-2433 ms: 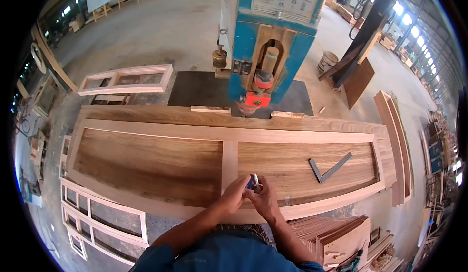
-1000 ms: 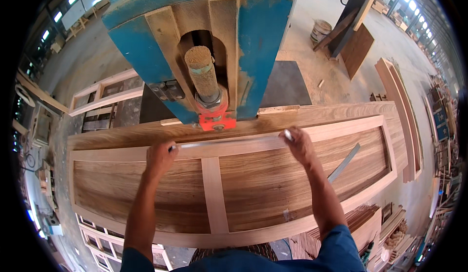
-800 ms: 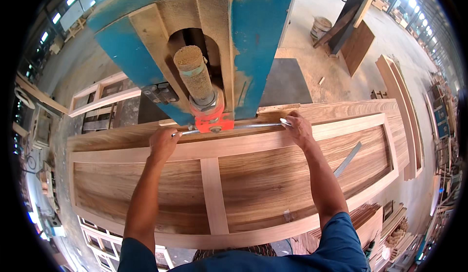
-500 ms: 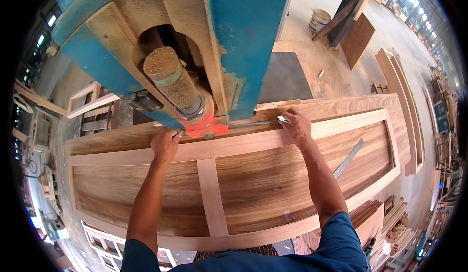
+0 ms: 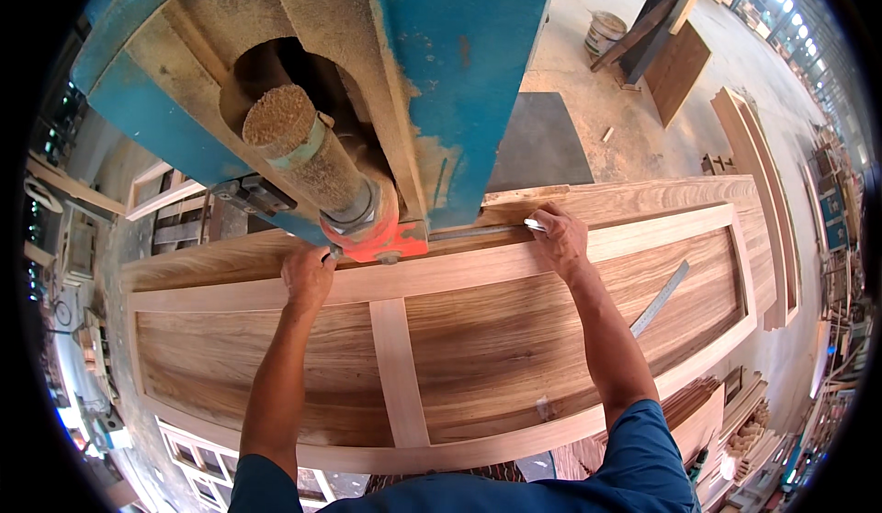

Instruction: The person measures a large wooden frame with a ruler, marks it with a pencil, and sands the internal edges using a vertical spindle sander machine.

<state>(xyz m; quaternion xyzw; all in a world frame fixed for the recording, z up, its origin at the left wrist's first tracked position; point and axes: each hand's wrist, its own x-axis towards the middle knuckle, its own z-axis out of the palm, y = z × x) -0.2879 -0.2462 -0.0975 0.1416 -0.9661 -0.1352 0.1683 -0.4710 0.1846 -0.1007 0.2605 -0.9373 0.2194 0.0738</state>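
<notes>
My left hand is closed beside the red machine head, its fingertips at a small dark piece I cannot make out. My right hand pinches a small white stick-like thing above the far rail of a wooden panel door. Between the hands a narrow grey strip runs along that rail and passes behind the red head. Whether either hand grips the strip is unclear. A metal ruler lies slantwise on the door's right panel.
A large blue machine, dusty with sawdust, rises over the door, its thick spindle pointing down to the red head. Another wooden board lies along the door's far side. Long timber, a bucket and stacked wood stand around.
The blue machine and its red head sit slightly farther left and nearer in view. Both hands stay almost where they were, and the door is unmoved.
</notes>
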